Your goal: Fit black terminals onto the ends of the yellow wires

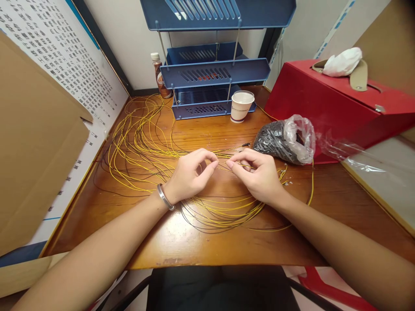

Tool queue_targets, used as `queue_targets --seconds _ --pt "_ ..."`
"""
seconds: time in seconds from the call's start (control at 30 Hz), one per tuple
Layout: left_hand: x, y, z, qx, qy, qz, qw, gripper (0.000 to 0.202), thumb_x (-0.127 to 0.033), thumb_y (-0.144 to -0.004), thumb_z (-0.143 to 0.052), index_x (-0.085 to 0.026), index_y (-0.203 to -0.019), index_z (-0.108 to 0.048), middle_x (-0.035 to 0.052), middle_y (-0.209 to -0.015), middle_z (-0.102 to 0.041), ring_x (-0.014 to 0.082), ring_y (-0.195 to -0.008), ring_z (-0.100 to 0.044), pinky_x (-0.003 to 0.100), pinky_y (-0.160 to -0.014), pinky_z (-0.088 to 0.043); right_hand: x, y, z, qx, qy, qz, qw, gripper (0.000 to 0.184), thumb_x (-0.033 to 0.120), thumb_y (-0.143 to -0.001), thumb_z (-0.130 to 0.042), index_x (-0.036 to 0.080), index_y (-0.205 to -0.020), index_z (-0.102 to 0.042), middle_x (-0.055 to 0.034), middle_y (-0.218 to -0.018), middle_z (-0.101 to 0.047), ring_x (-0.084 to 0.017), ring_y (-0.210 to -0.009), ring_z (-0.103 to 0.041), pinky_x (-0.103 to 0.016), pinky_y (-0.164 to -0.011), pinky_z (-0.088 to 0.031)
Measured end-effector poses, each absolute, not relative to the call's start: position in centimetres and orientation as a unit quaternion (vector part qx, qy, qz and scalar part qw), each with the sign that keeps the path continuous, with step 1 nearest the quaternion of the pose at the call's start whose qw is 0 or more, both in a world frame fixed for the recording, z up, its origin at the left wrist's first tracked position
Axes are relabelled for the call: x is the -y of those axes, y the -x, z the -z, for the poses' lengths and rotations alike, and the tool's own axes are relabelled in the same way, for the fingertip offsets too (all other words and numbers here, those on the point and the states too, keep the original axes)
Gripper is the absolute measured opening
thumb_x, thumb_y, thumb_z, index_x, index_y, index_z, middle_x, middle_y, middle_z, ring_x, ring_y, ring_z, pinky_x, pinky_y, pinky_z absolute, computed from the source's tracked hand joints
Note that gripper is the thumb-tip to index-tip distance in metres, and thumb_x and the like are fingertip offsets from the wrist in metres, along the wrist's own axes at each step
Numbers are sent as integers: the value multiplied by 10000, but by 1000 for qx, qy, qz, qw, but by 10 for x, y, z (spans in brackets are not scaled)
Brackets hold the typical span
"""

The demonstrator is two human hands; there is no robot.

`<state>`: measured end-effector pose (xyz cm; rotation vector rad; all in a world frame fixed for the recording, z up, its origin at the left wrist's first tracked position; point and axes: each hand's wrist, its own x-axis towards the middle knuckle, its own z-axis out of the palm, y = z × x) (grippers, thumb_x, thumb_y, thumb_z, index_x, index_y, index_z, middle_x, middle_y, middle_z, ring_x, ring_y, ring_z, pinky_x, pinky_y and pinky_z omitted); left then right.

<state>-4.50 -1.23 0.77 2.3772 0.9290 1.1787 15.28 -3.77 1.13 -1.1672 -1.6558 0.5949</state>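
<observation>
Several long yellow and dark wires (140,160) lie in loose loops over the wooden table, passing under and behind both hands. My left hand (193,173), with a silver bracelet at the wrist, is closed in a pinch of thumb and forefinger. What sits at its fingertips is too small to make out. Just to the right, my right hand (259,175) is closed too, and a yellow wire runs through its fingers. The two sets of fingertips face each other across a small gap. Beyond my right hand rests a clear plastic bag (275,137) of small black pieces.
A blue tiered rack (215,73) stands at the back, with a paper cup (241,106) before it and a brown bottle (161,77) beside it. To the right is a red box (324,101); a cardboard sheet (35,142) borders the left. The table (227,250) ends near my body.
</observation>
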Motion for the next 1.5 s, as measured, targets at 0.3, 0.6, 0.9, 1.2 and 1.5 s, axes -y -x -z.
queue_targets --seconds 0.3,0.6,0.9,1.2,1.5 --pt "13 44 -10 -314 -823 -436 186 132 -248 -964 -586 -137 -989 -653 35 -854 -703 83 -608 -586 215 -603 -483 39 -152 -12 670 476 -280 497 121 231 -816 -682 160 -725 -718 48 -549 -443 -83 -515 -340 -272 -510 -267" --pt "11 44 -9 -256 -853 -429 152 108 -222 -950 -626 -159 -1004 -694 49 -910 -745 105 -689 -637 233 -674 -514 39 -151 -12 670 463 -298 498 121 241 -818 -682 166 -732 -721 52 -542 -407 -85 -518 -333 -271 -510 -255" --pt "10 43 -7 -262 -850 -434 140 88 -201 -942 -634 -143 -921 -697 37 -811 -712 103 -649 -606 227 -629 -483 40 -151 -10 681 463 -282 493 118 232 -828 -682 160 -750 -732 46 -564 -437 -83 -526 -348 -269 -518 -277" --pt "11 43 -8 -263 -851 -433 139 81 -171 -941 -631 -142 -923 -704 40 -817 -722 110 -678 -627 233 -654 -491 39 -151 -11 680 463 -279 494 119 223 -837 -684 148 -759 -733 48 -565 -426 -83 -527 -344 -270 -521 -277" --pt "12 44 -8 -280 -848 -432 127 85 -188 -933 -639 -132 -901 -695 28 -790 -704 89 -607 -573 222 -618 -469 41 -149 -8 682 469 -269 492 127 227 -856 -675 137 -793 -738 55 -575 -400 -79 -524 -341 -267 -520 -278"
